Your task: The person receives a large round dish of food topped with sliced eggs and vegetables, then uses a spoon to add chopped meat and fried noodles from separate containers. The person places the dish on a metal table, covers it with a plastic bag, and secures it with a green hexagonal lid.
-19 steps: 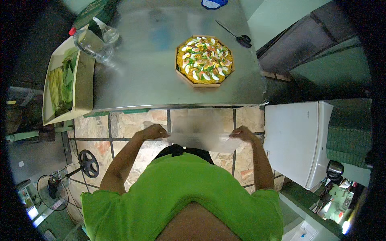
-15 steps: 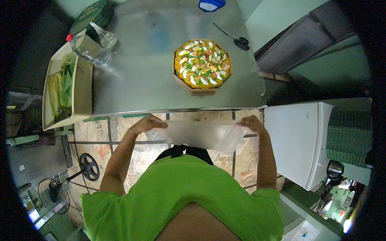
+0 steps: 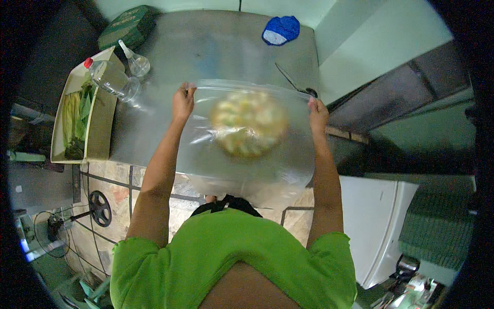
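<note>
A clear plastic sheet (image 3: pixel 247 177) is stretched between my two hands, over the metal table. My left hand (image 3: pixel 183 99) pinches its far left corner, and my right hand (image 3: pixel 318 113) grips the far right corner. Through the film shows a round, blurred dish of yellow food topped with egg pieces (image 3: pixel 249 122). The sheet's near part hangs past the table's front edge towards my green shirt. Whether the film touches the food I cannot tell.
Black scissors (image 3: pixel 294 82) lie beyond my right hand, with a blue and white cloth item (image 3: pixel 281 31) farther back. At left are a cream bin (image 3: pixel 103 123) with long green leaves, a red-capped bottle (image 3: pixel 110 77), a spouted squeeze bottle (image 3: pixel 137 63) and a green bag (image 3: pixel 126 27). A white fridge (image 3: pixel 373 221) stands right.
Both hands have moved forward and up from before the table's edge, spreading the plastic sheet out over the food. It hung gathered in front of me earlier.
</note>
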{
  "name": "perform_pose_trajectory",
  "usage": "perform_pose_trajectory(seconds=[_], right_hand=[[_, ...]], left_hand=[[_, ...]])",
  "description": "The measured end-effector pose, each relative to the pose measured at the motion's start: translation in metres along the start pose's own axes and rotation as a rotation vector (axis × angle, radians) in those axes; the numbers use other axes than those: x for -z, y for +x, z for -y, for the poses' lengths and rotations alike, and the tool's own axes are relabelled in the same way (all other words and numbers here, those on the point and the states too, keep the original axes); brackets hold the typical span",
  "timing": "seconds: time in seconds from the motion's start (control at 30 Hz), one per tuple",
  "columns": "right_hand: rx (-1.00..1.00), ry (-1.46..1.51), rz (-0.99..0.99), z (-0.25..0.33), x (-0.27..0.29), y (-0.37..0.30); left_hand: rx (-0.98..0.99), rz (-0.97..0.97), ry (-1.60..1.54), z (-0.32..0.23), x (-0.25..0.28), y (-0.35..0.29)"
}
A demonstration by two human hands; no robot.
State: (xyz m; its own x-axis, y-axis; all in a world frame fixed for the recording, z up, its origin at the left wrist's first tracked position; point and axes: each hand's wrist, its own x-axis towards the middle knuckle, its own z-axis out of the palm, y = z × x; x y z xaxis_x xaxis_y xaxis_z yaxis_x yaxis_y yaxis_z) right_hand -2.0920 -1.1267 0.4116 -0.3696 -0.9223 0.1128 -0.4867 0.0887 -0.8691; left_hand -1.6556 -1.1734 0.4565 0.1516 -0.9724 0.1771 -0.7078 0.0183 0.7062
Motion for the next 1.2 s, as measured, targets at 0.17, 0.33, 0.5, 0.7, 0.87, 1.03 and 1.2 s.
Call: perform_pose_trajectory(seconds=[0.17, 0.33, 0.5, 0.7, 0.87, 1.03, 1.2], right_hand=[[0.105, -0.316, -0.025, -0.023, -0.030, 0.057], [0.091, -0.193, -0.020, -0.047, -0.049, 0.066], [0.051, -0.238, -0.004, -0.064, -0.059, 0.072], [0.138, -0.427, -0.002, -0.038, -0.051, 0.065], [0.171, -0.126, -0.024, 0.026, -0.048, 0.035], [0.330, 0.224, 0.139, 0.122, -0.095, -0.048], [0.416, 0.422, 0.503, 0.220, -0.167, -0.187]], left_hand=[[0.065, -0.030, 0.147, 0.001, -0.039, 0.046], [0.001, -0.067, 0.191, 0.006, -0.055, 0.062], [0.024, -0.033, 0.231, 0.014, -0.070, 0.070], [0.141, -0.030, 0.262, 0.026, -0.065, 0.055], [-0.087, -0.250, 0.087, 0.044, -0.001, 0.005], [0.034, -0.547, 0.123, 0.077, 0.103, -0.116], [0.486, -0.856, -0.050, 0.164, 0.216, -0.263]])
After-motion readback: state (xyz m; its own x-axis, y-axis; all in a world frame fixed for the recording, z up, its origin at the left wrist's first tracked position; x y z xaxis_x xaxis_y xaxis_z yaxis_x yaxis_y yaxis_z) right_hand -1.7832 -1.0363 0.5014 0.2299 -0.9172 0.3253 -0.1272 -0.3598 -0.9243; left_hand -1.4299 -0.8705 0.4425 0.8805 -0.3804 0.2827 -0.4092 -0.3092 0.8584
